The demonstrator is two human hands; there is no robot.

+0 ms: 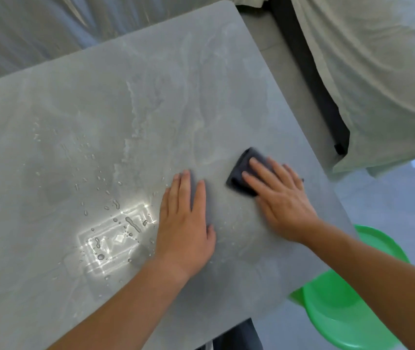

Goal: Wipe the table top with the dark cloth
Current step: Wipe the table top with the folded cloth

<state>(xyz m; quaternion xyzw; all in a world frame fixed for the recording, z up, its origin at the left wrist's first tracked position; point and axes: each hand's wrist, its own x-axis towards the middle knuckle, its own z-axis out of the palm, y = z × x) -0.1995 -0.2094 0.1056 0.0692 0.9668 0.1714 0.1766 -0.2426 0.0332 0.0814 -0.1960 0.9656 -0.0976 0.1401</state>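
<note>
Prob. home living rm: grey stone-look table, covered sofa, green plastic basin.

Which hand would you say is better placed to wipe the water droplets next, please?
Probably the right hand: it already presses the dark cloth flat on the table top. The left hand lies bare beside the droplets.

Grey stone-patterned table top with rounded corners. Water droplets scatter across its left-centre; a folded dark cloth lies near the right edge under the flat right hand. The left hand rests palm-down beside it.
</note>
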